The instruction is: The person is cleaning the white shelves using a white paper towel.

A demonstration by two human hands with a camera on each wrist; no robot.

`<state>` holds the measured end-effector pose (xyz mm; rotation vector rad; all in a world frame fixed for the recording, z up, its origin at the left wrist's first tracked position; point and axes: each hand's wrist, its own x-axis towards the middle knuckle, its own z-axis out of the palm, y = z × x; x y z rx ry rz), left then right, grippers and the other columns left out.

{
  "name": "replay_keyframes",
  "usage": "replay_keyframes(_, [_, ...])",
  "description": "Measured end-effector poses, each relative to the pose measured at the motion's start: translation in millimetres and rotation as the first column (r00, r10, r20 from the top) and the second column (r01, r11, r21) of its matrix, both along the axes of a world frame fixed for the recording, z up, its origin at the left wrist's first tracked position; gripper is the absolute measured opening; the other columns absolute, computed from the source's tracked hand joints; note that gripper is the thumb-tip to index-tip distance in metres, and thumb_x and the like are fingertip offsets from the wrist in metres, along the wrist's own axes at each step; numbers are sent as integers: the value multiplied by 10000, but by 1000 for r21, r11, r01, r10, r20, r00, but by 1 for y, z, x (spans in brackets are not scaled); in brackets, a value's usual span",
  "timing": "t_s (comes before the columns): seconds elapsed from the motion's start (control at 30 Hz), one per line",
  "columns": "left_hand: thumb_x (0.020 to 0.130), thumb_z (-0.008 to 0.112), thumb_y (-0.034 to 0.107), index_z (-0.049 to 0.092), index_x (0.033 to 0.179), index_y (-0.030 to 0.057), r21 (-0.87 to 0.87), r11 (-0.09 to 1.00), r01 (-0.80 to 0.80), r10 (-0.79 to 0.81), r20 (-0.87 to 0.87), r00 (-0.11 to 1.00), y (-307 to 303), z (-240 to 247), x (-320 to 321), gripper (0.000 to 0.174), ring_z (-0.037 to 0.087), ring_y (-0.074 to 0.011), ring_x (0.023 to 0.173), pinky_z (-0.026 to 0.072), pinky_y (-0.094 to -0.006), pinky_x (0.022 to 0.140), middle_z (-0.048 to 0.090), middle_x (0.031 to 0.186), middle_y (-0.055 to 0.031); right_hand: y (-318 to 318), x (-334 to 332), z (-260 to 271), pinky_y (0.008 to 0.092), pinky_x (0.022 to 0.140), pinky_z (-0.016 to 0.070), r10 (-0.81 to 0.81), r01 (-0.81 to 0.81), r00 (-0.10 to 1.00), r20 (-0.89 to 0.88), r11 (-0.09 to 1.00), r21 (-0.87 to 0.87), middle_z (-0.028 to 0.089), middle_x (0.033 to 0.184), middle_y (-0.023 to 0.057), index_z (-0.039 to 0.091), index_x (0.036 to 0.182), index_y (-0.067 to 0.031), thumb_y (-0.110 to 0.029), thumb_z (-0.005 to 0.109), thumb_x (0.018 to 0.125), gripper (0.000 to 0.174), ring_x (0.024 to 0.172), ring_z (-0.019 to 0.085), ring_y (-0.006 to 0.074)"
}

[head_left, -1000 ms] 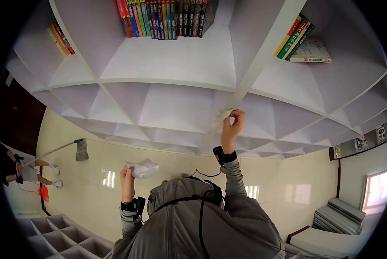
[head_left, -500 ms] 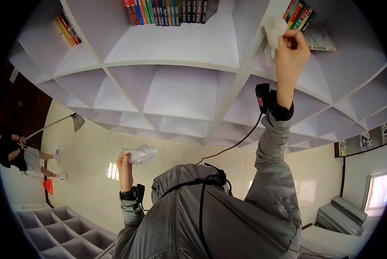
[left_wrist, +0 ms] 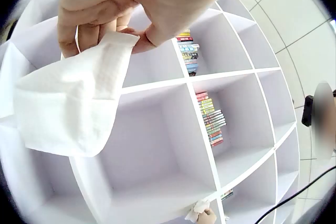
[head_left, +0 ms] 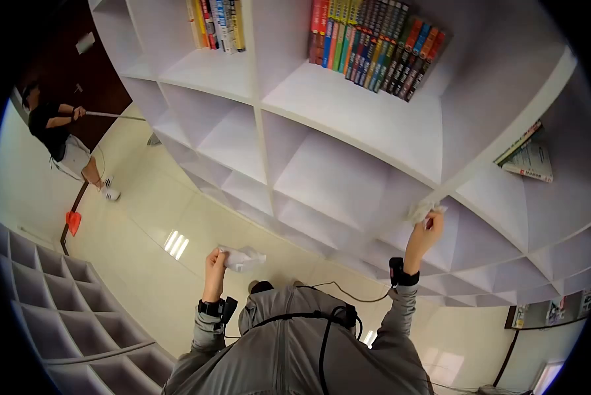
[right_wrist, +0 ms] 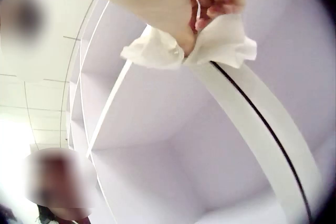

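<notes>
The left hand (head_left: 214,271) pinches a white cloth or tissue (head_left: 243,259) above the floor; in the left wrist view the sheet (left_wrist: 71,103) hangs flat from the thumb and fingers of that hand (left_wrist: 131,8). In the head view the right hand (head_left: 424,238) holds a crumpled white cloth (head_left: 427,210) at the edge of a shelf divider. Seen from the right wrist, the curled fingers of the right hand (right_wrist: 178,3) grip the bunched cloth (right_wrist: 223,43) beside a pale upright (right_wrist: 252,124) with a dark line along it.
A large white shelf unit (head_left: 348,125) curves across the view, with rows of books (head_left: 368,49) in upper compartments and leaning books (head_left: 531,158) at right. At left a person (head_left: 61,135) holds a long pole. A lower shelf unit (head_left: 65,316) stands bottom left; a cable (head_left: 355,293) runs to the right wrist.
The right hand has moved down from the upper right compartment to the divider's front edge, still holding its cloth. The head view has turned, showing more of the left side. The left hand keeps its cloth.
</notes>
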<state>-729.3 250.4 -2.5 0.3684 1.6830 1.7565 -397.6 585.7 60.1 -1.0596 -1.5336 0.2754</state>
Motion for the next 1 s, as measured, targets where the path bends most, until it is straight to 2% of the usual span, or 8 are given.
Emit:
replay_keyframes(0.1, [853,469,134,592,821,17,4,999,-37,37,29,999,-10,-11,-16,173,441,-38,635,342,-201,586,532,718,47,-3,-12,-11,248,615,317,11,-11,997,-79,1000,-2,460,777,29,490,786,-40,14,621,710,160,669,391,135])
replay_keyframes(0.17, [853,475,134,593,823,21,5,997,-72,72,38,997,-16,-14,-26,166,442,-37,634,343,-201,581,532,714,48,-14,-29,6,211,673,358,37,-22,918,-395,999,41,476,820,17,515,875,-35,0,587,747,151,743,448,117])
replay_keyframes(0.37, [852,480,141,581,792,38,38,991,-130,127,76,989,-53,-22,-67,156,394,-30,587,296,-201,536,498,674,64,-50,-126,70,319,884,408,83,19,951,-299,947,322,486,1154,106,531,936,-3,3,597,755,193,994,503,221])
replay_keyframes(0.43, [849,480,148,574,780,47,34,988,-151,149,59,987,-75,-17,-82,154,353,-24,565,270,-203,523,475,658,74,-58,-171,99,399,921,378,37,-38,999,8,950,309,460,1208,149,508,872,-11,45,589,731,172,1076,488,292])
replay_keyframes(0.57, [849,492,156,593,826,38,62,977,-205,202,49,978,-117,-2,-114,157,382,-24,593,290,-198,539,497,682,69,-51,-223,103,374,827,391,-125,-21,908,400,940,342,554,1119,86,523,864,-36,9,608,715,177,1034,495,280])
replay_keyframes(0.63, [853,492,146,603,864,25,45,967,-251,247,87,965,-141,-20,-139,164,425,-31,621,319,-195,560,533,714,53,-48,-244,103,349,787,393,-157,6,908,388,932,363,581,1025,79,529,871,-42,-13,621,716,182,970,508,285])
replay_keyframes(0.7, [853,493,139,604,875,19,38,970,-240,235,92,968,-175,-28,-163,166,431,-33,627,323,-195,563,539,725,48,-48,-255,111,345,777,395,49,-112,941,335,979,171,574,949,108,529,870,-33,-16,630,714,187,912,518,293])
replay_keyframes(1.0, [862,498,138,595,905,15,35,965,-261,258,69,964,-231,-12,-252,163,508,-53,714,394,-203,655,581,792,19,-68,-359,115,371,752,355,-10,-109,937,350,941,319,511,821,84,495,801,-44,-4,669,621,253,842,464,291])
